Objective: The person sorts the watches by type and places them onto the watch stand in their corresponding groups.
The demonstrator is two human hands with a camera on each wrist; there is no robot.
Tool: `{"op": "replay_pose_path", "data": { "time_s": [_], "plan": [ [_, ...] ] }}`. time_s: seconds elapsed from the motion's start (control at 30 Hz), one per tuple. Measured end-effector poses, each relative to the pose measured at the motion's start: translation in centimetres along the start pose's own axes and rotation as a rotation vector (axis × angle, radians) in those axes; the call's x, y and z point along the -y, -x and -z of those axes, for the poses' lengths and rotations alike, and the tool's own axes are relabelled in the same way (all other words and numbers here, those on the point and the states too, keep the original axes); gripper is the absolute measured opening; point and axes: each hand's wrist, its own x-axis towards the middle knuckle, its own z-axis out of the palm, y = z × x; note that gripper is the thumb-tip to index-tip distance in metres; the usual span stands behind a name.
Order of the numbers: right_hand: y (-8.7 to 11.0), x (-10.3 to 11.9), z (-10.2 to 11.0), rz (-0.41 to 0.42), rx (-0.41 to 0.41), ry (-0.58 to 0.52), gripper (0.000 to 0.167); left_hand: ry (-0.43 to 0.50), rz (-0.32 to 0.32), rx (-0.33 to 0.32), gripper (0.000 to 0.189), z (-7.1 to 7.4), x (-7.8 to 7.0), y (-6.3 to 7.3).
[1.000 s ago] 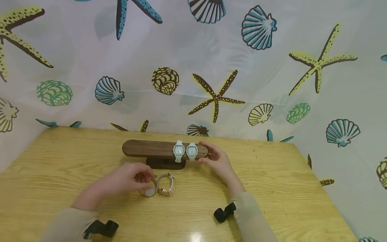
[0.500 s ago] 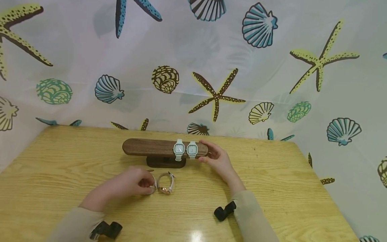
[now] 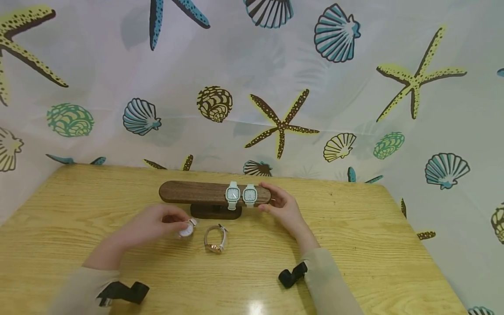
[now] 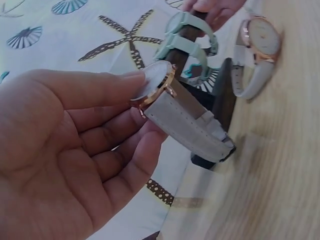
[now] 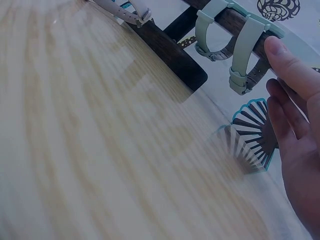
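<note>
Head view: from above, facing forward and down toward the far edge of the worktop [image 3: 354, 245]. Wrist views: tilted close-ups past the left hand [image 4: 75, 142] and right hand [image 5: 299, 117] toward the stand [image 3: 189, 192], common to all three.

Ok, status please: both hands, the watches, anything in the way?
Left hand pinching a watch, off the table. Right hand holding the stand at one end. Another watch on the table; nothing visibly blocking the stand's bare side.

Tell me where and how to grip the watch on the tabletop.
Probably best: pinch the watch by its round case, front to back, coming from above. It seems to rest on edge, strap looped open upward, case at the loop's near side.
</note>
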Motion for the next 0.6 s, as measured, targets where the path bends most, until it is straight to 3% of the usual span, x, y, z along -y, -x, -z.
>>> {"op": "replay_pose_path", "data": {
  "time_s": [0.3,0.43,0.6],
  "plan": [
    [0.1,0.7,-0.2,-0.032,0.006,0.000,0.059,0.081,0.158,-0.081,0.036,3.4,0.5,1.9],
    [0.4,1.7,-0.3,-0.024,0.011,-0.007,0.059,0.097,0.207,-0.187,0.044,4.9,0.8,2.8],
    [0.1,0.4,0.0,0.005,0.006,-0.006,0.060,0.151,0.231,-0.361,0.053,5.5,1.6,2.9]
  ]
}}
